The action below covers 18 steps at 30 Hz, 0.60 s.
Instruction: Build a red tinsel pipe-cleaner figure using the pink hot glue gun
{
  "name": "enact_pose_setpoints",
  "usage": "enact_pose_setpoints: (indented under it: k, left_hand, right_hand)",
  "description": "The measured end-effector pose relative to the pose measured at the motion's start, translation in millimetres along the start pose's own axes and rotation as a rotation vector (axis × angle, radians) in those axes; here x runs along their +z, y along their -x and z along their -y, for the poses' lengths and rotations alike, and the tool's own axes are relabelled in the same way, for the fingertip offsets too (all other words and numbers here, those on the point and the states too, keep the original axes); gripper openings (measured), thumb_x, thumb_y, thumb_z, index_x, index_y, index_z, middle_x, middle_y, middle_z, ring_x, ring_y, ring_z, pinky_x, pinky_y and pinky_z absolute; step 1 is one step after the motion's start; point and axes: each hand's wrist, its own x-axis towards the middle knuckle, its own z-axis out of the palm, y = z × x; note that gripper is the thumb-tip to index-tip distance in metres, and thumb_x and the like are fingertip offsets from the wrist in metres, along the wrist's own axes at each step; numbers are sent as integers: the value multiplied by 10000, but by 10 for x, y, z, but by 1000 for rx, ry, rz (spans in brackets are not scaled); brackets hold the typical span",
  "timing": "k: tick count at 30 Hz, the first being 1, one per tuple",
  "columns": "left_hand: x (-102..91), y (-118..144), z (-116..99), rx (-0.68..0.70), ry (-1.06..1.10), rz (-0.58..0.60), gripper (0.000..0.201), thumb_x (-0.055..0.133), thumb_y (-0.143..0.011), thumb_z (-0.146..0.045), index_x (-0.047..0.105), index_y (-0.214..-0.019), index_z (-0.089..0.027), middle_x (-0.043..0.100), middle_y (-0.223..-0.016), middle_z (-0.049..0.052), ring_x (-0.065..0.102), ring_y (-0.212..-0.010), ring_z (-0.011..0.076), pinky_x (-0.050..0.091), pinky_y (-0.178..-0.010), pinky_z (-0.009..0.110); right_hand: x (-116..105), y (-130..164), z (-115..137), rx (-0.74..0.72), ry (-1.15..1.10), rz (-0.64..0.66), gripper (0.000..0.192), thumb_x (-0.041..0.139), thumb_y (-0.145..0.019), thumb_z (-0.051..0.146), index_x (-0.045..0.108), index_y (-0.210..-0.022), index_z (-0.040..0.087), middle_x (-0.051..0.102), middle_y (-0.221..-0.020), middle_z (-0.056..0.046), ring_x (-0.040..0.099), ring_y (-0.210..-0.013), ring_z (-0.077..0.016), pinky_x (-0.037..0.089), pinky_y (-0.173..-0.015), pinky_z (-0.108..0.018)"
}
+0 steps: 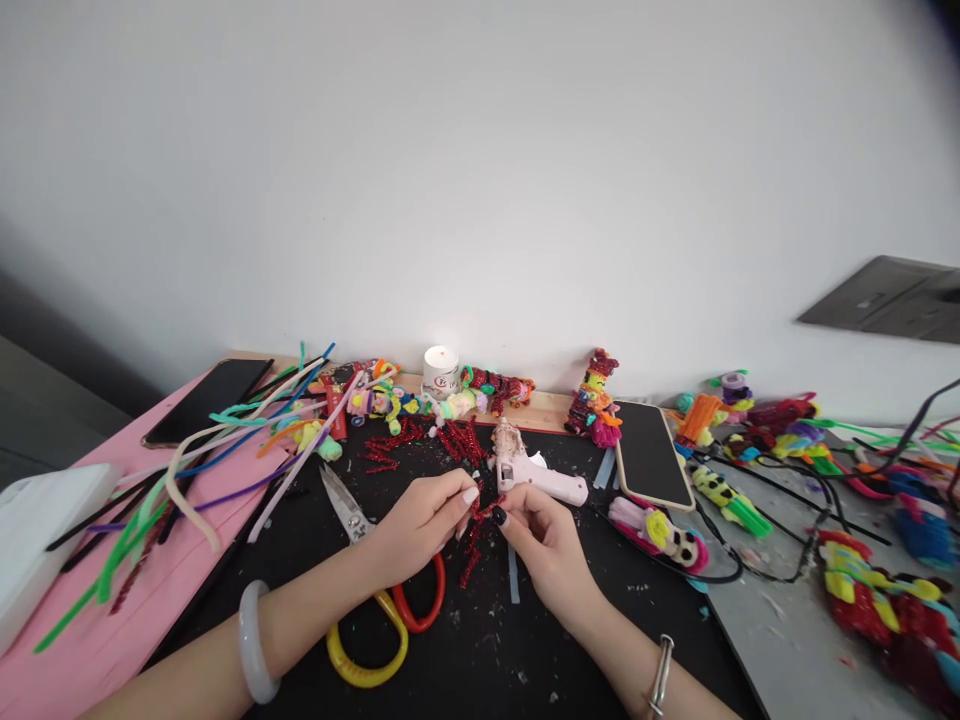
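Between my fingertips is a red tinsel pipe cleaner point(471, 558), its twisted end hanging down over the black mat. My left hand point(431, 520) pinches it from one side. Opposite, my right hand point(546, 545), with dark-painted nails, pinches a bit of the same red tinsel. Just beyond my hands lies a pale pink hot glue gun point(544, 480) with a crusted nozzle end. Cut pieces of red tinsel point(461, 440) are spread behind my left hand. Scissors point(367, 640) with yellow and red handles lie partly under my left forearm.
Loose coloured pipe cleaners point(202, 470) pile on the pink surface at left, near a dark phone point(210, 400). A white paper cup point(441, 372) stands by the wall. Pipe-cleaner figures point(594, 400) line the back and right. Another phone point(654, 455) and a black cable point(739, 570) lie at right.
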Motion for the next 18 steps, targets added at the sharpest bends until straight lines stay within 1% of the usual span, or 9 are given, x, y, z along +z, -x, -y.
enact_pose_setpoints:
  k: [8,18]
  left_hand:
    - [-5,6,-1,44,-115,6,280,321,-955,-300,430,-729,-174,391,-578,-62,362,-515,92,317,-521,203]
    - [-11,-1,-16,137,-213,29,260,329,-949,-248,407,-714,-173,409,-659,-42,390,-617,109,323,-602,219]
  right_hand:
    - [-4,6,-2,-8,36,31,174,534,-826,328,512,-736,181,343,-595,58,289,-540,-108,252,-503,-235]
    - [-13,9,-9,-24,44,87,193,514,-849,328,493,-726,180,375,-629,46,314,-569,-113,272,-528,-240]
